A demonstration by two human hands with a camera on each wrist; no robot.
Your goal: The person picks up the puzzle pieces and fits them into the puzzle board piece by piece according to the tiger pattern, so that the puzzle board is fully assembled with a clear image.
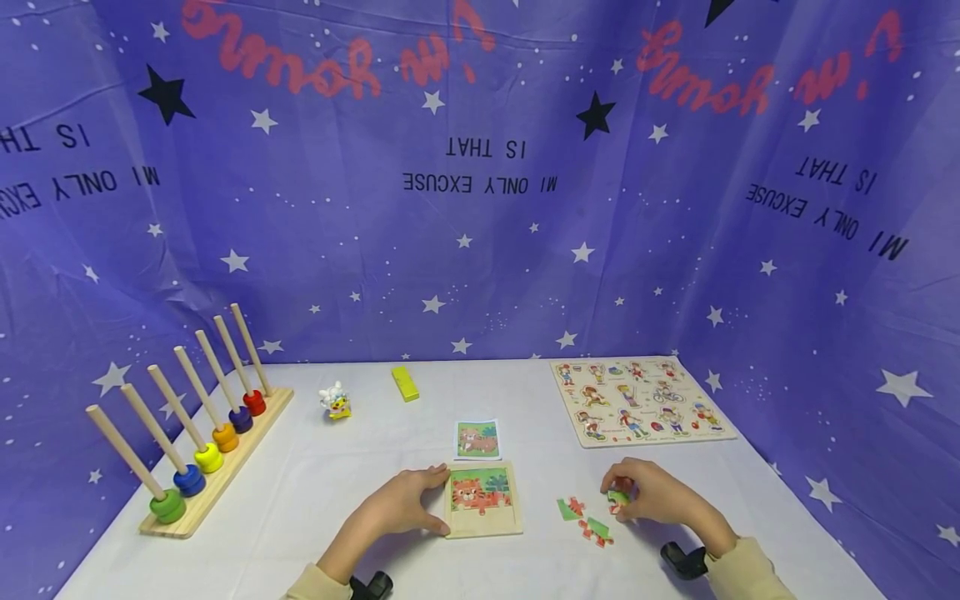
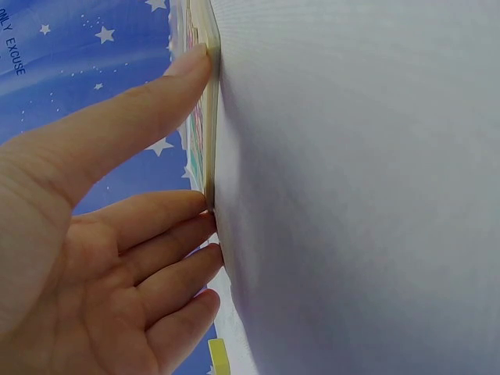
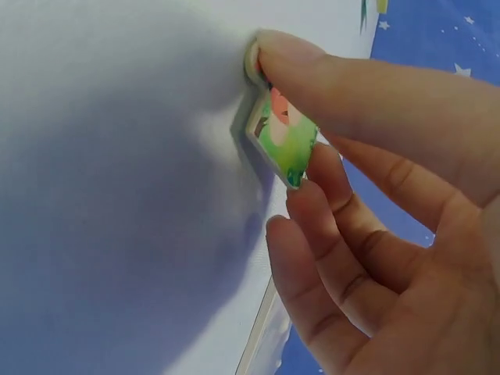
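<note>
1. A purple curtain (image 1: 495, 250), printed with stars and lettering, rises behind and to the sides of the table.
2. The white-covered table (image 1: 300, 467) carries everything else.
3. The wooden bead rack (image 1: 227, 464) stands on the left; its six upright pegs have green, blue, yellow, orange, dark blue and red beads at their feet.
4. The wooden picture board (image 1: 641, 400) of sporty figures lies at the far right.
5. The left hand (image 1: 405, 502) is spread, thumb and fingertips touching the left edge of the tiger puzzle tray.
6. The right hand (image 1: 651, 490) pinches one jigsaw piece between thumb and fingers, right of the tray.
7. The tiger puzzle tray (image 1: 483, 527) lies flat; its far part is filled, its near part bare wood.
8. A tiger picture card (image 1: 477, 440) lies just beyond the tray.
9. A small toy figurine (image 1: 335, 402) and a yellow block (image 1: 406, 384) sit farther back.
10. Loose jigsaw pieces (image 1: 597, 528), green and red, lie between tray and right hand.
11. The pinched jigsaw piece (image 3: 285, 141), also green and red, is tilted.
</note>
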